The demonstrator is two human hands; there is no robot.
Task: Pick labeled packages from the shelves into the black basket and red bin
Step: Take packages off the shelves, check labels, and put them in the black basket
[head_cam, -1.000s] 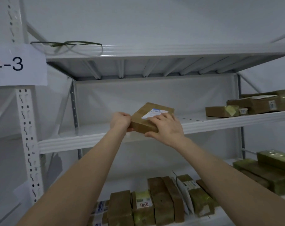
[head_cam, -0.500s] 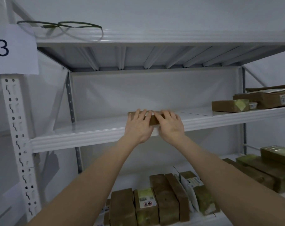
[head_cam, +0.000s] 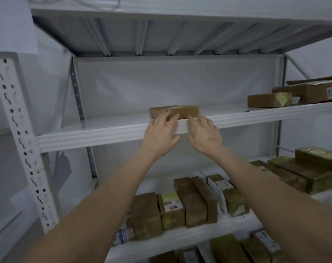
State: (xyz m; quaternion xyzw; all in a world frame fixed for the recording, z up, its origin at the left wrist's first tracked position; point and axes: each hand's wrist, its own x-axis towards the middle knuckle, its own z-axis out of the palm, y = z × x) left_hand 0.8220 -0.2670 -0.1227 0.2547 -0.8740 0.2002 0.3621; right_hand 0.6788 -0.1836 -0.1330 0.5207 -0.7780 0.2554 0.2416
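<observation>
From the head camera, both arms reach up toward a white metal shelf (head_cam: 108,134). A flat brown package (head_cam: 175,111) lies on that shelf at its front edge, just above and between the two hands. The left hand (head_cam: 159,138) has its fingers spread, and the fingertips (head_cam: 166,115) touch the package's front face. The right hand (head_cam: 205,136) is also spread wide, just below and right of the package, apart from it by a small gap. Far to the right of the right hand, more boxes (head_cam: 269,100) sit on the same shelf. Below both forearms, a row of packages (head_cam: 184,207) stands on the lower shelf.
</observation>
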